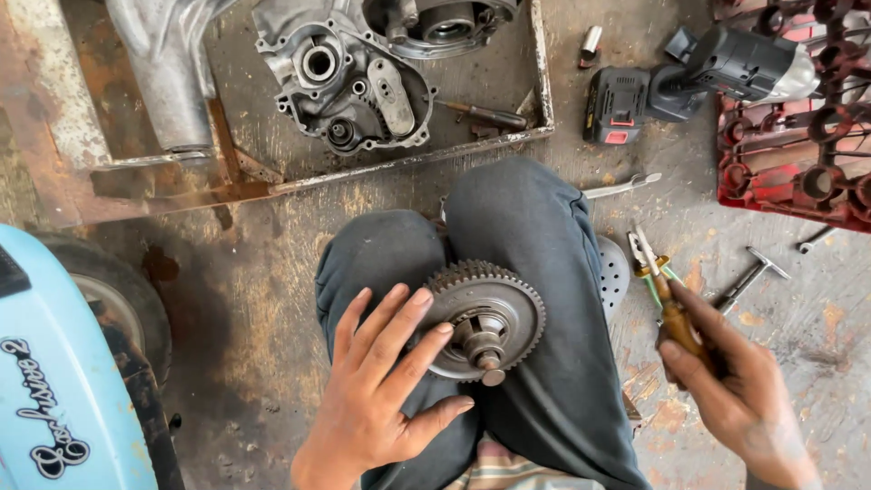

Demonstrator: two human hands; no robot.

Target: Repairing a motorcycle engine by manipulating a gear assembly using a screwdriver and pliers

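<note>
Seated on a workshop floor (272,299), a person steadies a toothed gear assembly (485,318) on the lap with the left hand (381,381) spread flat, while the right hand (735,390) grips wooden-handled pliers (667,295), seemingly ready to work the central shaft.

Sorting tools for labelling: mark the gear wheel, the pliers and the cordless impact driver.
gear wheel (490,313), head view, on its flat metal face.
pliers (676,318), head view, on the brown handle.
cordless impact driver (735,65), head view, on its black body.
</note>
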